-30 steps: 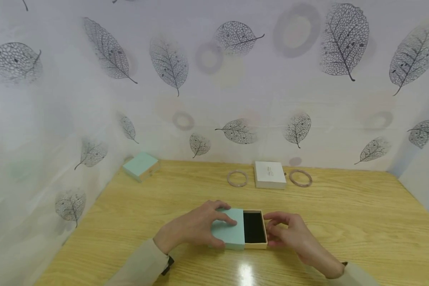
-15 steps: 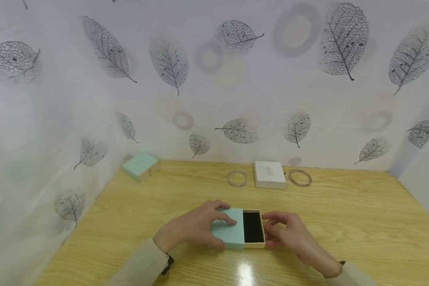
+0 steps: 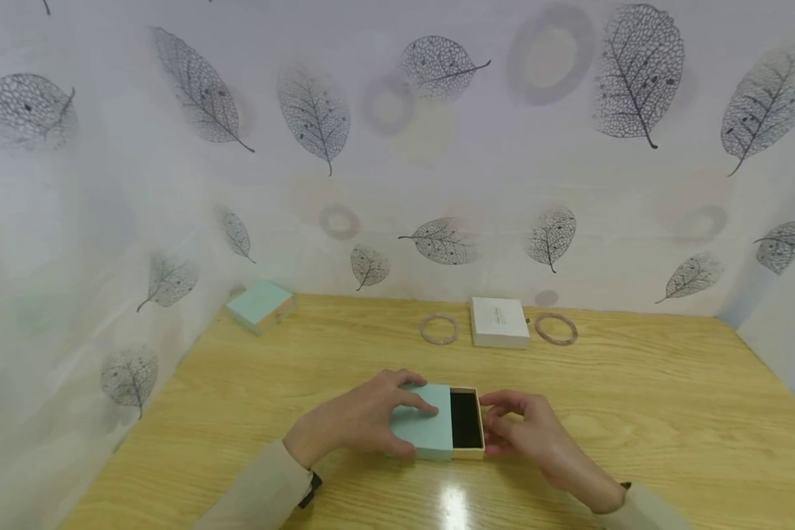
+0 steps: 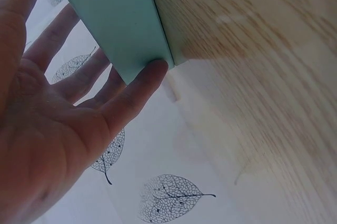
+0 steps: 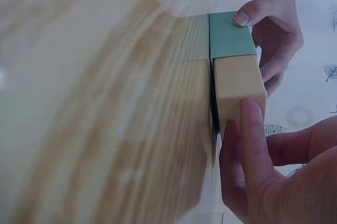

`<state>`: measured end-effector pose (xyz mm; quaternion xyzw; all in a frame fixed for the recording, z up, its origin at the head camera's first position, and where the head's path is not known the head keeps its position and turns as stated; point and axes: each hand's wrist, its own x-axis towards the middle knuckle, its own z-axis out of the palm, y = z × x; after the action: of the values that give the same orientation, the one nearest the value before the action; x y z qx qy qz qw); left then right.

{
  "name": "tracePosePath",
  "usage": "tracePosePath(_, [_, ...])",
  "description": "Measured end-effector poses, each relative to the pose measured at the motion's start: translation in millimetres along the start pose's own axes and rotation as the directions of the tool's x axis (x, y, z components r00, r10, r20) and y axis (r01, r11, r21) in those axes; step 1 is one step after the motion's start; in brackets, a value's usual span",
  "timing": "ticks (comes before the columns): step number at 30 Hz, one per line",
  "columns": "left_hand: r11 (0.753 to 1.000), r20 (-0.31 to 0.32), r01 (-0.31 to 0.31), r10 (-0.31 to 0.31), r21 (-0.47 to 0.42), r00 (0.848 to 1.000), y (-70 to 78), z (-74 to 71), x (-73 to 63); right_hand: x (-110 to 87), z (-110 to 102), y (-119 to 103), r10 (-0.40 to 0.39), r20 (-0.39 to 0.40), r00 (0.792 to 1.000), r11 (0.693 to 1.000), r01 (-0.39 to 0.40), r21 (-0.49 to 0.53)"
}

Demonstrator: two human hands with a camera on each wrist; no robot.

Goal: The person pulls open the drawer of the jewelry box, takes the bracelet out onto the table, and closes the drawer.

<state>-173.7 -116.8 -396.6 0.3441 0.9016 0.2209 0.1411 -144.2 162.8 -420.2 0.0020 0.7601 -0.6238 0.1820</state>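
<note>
A mint-green drawer box lies on the wooden table, its sleeve [image 3: 435, 434] at the left and its cream drawer [image 3: 469, 454] jutting out to the right. Black lining shows in the drawer's exposed part. My left hand [image 3: 361, 416] spans the sleeve, thumb on the near side and fingers over the top and far side. In the left wrist view the thumb presses the sleeve's side [image 4: 116, 19]. At the drawer's right end is my right hand [image 3: 533, 438]. Its fingertips rest against the cream end wall [image 5: 237, 105] in the right wrist view, without wrapping round it.
Along the table's back stand a white box [image 3: 500, 322] and, on either side of it, a pinkish bangle [image 3: 439, 329] and a mauve bangle [image 3: 556, 329]. Another mint-green box [image 3: 260, 303] is at the back left corner. Leaf-patterned cloth [image 3: 397, 184] hangs behind the table.
The drawer has slid left, further into the sleeve, with my right hand moving left against its end. My left hand and the sleeve have stayed in place.
</note>
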Motion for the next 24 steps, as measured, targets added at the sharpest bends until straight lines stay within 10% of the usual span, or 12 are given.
tracePosePath(24, [1.0, 0.006, 0.001, -0.001, -0.006, 1.0, 0.7, -1.9, 0.7, 1.9, 12.8, -4.1, -0.014, -0.005, 1.0, 0.999, 0.015, 0.031])
